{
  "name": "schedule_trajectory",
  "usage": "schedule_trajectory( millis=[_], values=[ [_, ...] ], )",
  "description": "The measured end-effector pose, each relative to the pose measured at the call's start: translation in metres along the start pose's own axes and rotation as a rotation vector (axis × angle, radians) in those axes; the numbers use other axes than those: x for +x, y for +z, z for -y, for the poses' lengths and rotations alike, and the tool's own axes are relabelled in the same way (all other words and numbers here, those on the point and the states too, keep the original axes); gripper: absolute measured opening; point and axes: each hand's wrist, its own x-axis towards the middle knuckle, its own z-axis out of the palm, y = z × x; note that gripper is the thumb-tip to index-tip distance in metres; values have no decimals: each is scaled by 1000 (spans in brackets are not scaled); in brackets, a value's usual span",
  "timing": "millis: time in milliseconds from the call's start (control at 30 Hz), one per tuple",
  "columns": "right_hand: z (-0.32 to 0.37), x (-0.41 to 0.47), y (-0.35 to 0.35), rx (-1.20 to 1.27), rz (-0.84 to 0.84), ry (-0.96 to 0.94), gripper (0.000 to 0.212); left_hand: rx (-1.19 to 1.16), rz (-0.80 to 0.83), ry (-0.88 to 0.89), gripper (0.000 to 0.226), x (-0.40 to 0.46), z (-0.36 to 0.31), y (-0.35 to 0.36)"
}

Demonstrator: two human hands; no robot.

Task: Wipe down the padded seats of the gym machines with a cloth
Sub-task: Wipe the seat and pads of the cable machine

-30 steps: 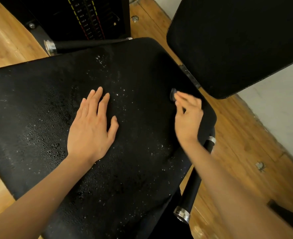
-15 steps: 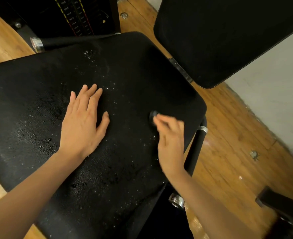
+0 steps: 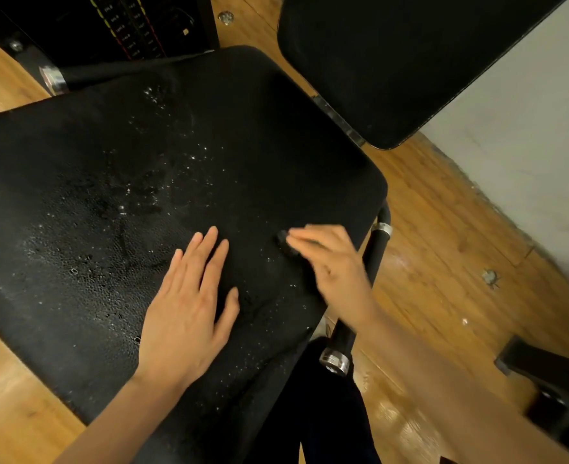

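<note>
Pinching a small dark wad, likely the cloth [image 3: 283,241], the blurred right hand [image 3: 335,266] has its fingers [image 3: 304,237] curled on it near the right edge of the black padded seat [image 3: 109,195]. Left hand [image 3: 189,306] lies flat, fingers straight, bracing. Droplets cover the seat's middle and left; best to press firmly and sweep overlapping strokes leftward.

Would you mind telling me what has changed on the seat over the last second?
The right hand, pinching a small dark cloth, has swept from the far right edge of the wet black padded seat back toward the person. The left hand stays pressed flat on the pad; droplets remain.
</note>
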Motion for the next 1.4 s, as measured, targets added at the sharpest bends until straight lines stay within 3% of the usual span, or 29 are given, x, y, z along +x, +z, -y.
schedule_trajectory(
  millis=[33,100,200,300,367,467,567,667,767,867,933,1033,1100,1167,1300,1333,1400],
  values=[
    [-18,16,-7,-36,-37,6,32,5,-5,-4,62,0,0,0],
    [-40,39,-12,-29,-187,200,30,19,-17,-12,62,0,-1,2],
    [0,16,10,93,-371,486,32,15,-21,-19,62,-1,-2,2],
    [36,-38,18,176,-249,324,34,8,-19,-22,62,-1,-3,1],
    [8,-24,6,138,-202,215,29,10,-25,-21,62,-1,-3,1],
    [-45,23,-6,61,-397,408,28,20,-42,-25,62,0,-3,4],
    [-14,7,12,129,-509,586,31,16,-46,-32,61,-1,-3,5],
    [44,-57,21,275,-366,481,38,6,-44,-37,61,-1,-5,4],
    [11,-49,7,204,-251,332,43,1,-57,-32,61,1,-5,4],
    [-36,-4,-4,96,-374,423,35,3,-77,-35,62,1,-5,5],
    [-18,-8,4,109,-410,535,35,11,-84,-34,61,2,-5,7],
    [41,-71,14,171,-156,253,41,13,-90,-36,61,1,-3,8],
    [38,-83,7,200,-1,64,42,14,-91,-33,61,0,-4,8],
    [7,-52,4,156,-43,63,41,14,-94,-32,61,1,-4,7],
    [0,-9,11,120,-300,379,32,21,-101,-34,60,1,-4,9],
    [15,-22,16,115,-290,369,34,21,-100,-33,60,1,-3,9],
    [41,-61,20,168,-137,165,34,18,-101,-30,61,2,-3,9]
  ],
)
